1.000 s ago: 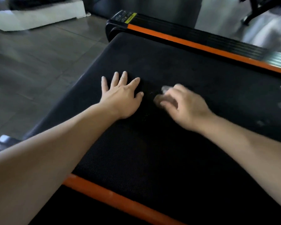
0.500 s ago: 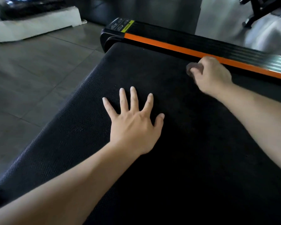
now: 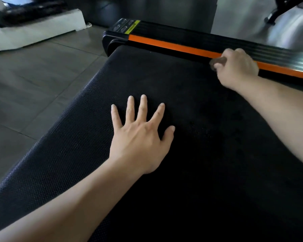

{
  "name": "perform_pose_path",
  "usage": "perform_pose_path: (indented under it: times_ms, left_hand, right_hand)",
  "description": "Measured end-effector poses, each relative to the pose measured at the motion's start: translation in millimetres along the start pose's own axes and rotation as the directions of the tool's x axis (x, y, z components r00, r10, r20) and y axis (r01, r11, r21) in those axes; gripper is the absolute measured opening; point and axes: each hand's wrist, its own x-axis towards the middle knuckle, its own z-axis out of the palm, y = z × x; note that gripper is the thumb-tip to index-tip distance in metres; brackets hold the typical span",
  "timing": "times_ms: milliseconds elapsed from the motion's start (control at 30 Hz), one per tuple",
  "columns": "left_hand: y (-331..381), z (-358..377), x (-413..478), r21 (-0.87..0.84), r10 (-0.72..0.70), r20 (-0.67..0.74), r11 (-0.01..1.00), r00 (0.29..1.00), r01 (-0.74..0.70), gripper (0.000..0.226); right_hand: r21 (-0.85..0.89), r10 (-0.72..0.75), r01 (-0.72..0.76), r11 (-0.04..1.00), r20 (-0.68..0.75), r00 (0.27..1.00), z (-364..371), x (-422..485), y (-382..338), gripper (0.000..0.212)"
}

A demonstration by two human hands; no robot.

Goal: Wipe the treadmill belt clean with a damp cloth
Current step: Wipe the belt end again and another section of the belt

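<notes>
Your left hand (image 3: 140, 137) lies flat on the belt (image 3: 199, 163) near the middle of the view, fingers straight and spread, palm down on the black textured surface. At about one o'clock from it, your right hand (image 3: 236, 69) is curled round a small dark cloth (image 3: 217, 62), bunched so that only a wad shows past the knuckles on the hand's nine o'clock side. The cloth sits at the far edge of the belt, right against the orange rail (image 3: 173, 45) that runs from twelve o'clock toward three. The cloth looks light, soft and limp, and being damp it will likely drag on the textured belt rather than glide; take it as a folded pad under fingers and palm, not by a corner, so it does not roll up. The belt looks firm enough to lean on but may creep on its rollers, so the flat left hand serves as a brace.
</notes>
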Motion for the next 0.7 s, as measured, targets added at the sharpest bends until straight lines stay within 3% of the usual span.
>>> perform_pose_path:
  times_ms: [100,233,267,367,400,467,567,633,700]
  left_hand:
    - [1.2,0.1,0.0,0.005,-0.003,0.002,1.0,1.0,0.003,0.071]
    - [1.8,-1.2,-0.2,-0.001,-0.017,0.003,1.0,1.0,0.017,0.072]
    - [1.7,-1.1,-0.1,0.001,-0.017,0.008,1.0,1.0,0.017,0.071]
    - [1.4,-0.9,0.3,0.0,-0.021,0.017,1.0,1.0,0.021,0.071]
    - [1.4,-0.9,0.6,-0.003,-0.024,0.016,1.0,1.0,0.024,0.071]
    - [1.9,-0.9,0.5,-0.005,-0.025,0.015,1.0,1.0,0.025,0.071]
    - [1.8,-1.7,0.3,-0.005,-0.028,0.021,1.0,0.999,0.028,0.071]
    - [2.3,-2.0,-0.3,-0.007,-0.03,0.025,1.0,0.999,0.03,0.071]
    - [1.8,-1.8,-0.2,-0.008,-0.033,0.019,0.999,0.999,0.033,0.072]
  right_hand:
    - [0.01,0.041,-0.041,0.999,0.01,0.999,-3.4,-12.8,-4.3,0.035]
    - [0.217,-0.248,0.234,0.948,0.044,0.968,-6.5,-46.8,-5.0,0.03]
    - [0.214,-0.243,0.227,0.95,0.053,0.968,-10.0,-45.5,6.3,0.031]
    - [0.122,0.028,-0.036,0.992,0.067,0.997,-24.3,-32.2,26.6,0.032]
    - [0.109,0.039,-0.046,0.993,0.065,0.997,-25.0,-37.8,22.5,0.034]
    - [0.125,-0.136,0.127,0.984,0.068,0.988,-23.9,-70.6,3.7,0.039]
    - [0.226,-0.402,0.38,0.897,0.062,0.913,-28.0,-121.3,-0.3,0.034]
    - [0.13,-0.339,0.331,0.934,0.043,0.94,-29.0,-108.3,16.3,0.035]
    - [0.117,-0.093,0.087,0.989,0.042,0.995,-30.9,-83.5,26.6,0.032]
